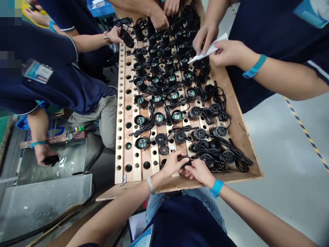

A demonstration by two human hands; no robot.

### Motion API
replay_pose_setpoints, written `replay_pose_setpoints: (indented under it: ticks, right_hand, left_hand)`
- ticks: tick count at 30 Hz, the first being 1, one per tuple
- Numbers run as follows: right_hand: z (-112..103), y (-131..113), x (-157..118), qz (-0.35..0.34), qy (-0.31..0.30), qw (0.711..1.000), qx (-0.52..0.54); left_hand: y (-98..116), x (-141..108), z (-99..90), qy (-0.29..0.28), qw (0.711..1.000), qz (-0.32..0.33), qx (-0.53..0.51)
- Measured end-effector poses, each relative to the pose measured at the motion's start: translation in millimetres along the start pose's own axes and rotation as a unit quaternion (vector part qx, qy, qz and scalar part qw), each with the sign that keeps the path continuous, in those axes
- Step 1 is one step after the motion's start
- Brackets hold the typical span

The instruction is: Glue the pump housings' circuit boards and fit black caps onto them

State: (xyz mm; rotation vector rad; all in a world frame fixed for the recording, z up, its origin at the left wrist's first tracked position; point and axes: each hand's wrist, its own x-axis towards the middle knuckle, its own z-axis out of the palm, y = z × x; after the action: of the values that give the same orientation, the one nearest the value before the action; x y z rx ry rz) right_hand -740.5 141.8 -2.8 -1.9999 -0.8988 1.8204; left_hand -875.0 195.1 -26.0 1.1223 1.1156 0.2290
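At the near edge of the wooden board, my left hand (173, 165) pinches a small black part (185, 162), mostly hidden by fingers. My right hand (200, 171) closes on the same part from the other side. Just beyond them lies a loose black ring-shaped piece (163, 150). Beside it stands a black round housing with a slotted grille (161, 139). Farther along the board, open black housings show green circuit boards (159, 118), each with a bundled black cable. To the right of my hands, more grilled housings (207, 159) sit among coiled cables (238, 156).
The wooden board (128, 137) has rows of holes and a raised rim. Across it on the right, a co-worker's hands hold a white nozzle tube (210, 49). A co-worker at left grips a black housing (126, 37); other hands work at the far end. A metal plate (69, 157) lies left.
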Motion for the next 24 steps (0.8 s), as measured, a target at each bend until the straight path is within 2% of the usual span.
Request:
replay_pose_setpoints:
  ticks: [4, 10, 17, 24]
  right_hand:
    - [0.5, -0.7, 0.8, 0.017, -0.002, 1.0, 0.02]
    - [1.8, 0.1, 3.1, 0.037, -0.006, 0.998, 0.045]
    - [1.5, -2.0, 0.8, 0.032, -0.002, 0.999, 0.031]
    - [1.7, -1.4, 0.9, 0.025, -0.003, 0.999, 0.025]
  left_hand:
    - [6.5, -1.7, -7.5, -0.026, 0.999, -0.012, -0.024]
    - [14.8, -6.8, -23.4, -0.11, 0.992, -0.04, -0.057]
    - [-1.9, -4.2, -7.6, -0.03, 0.999, -0.017, -0.042]
    - [8.2, 1.0, 1.1, 0.0, 1.0, -0.019, 0.018]
